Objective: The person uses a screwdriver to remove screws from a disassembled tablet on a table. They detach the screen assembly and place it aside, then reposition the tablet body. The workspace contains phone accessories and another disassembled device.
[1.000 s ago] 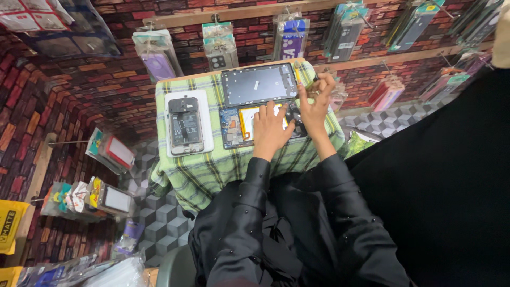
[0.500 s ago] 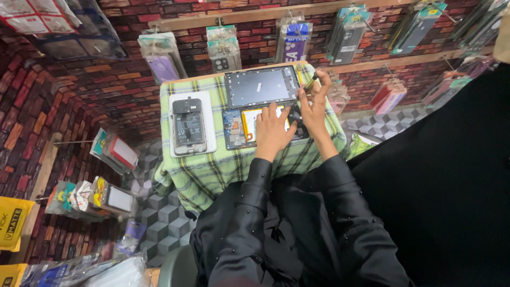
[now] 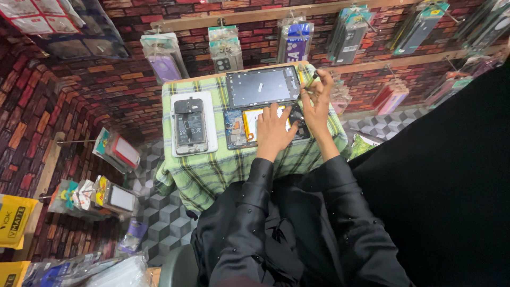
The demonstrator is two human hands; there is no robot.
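A small table under a green plaid cloth [image 3: 223, 170] stands in front of me. An opened tablet body [image 3: 241, 127] with exposed boards and battery lies on it, and its dark panel [image 3: 263, 86] lies just behind. My left hand [image 3: 273, 130] rests flat on the tablet body with its fingers spread. My right hand [image 3: 320, 103] is raised over the tablet's right edge. Its fingertips pinch a thin dark tool [image 3: 313, 77] near the panel's right corner. An opened phone [image 3: 190, 127] lies on a white mat [image 3: 210, 106] at the table's left.
Brick-pattern walls surround the table. Packaged phone cases [image 3: 223, 48] hang on a wooden rail behind it, and more packets [image 3: 114, 151] hang on the left wall. The floor has a grey cube pattern [image 3: 164, 212]. A dark cloth [image 3: 451, 175] fills the right side.
My right hand has lifted off the tablet body toward the panel's right corner, its fingers now pinched together. My left hand stays on the tablet body.
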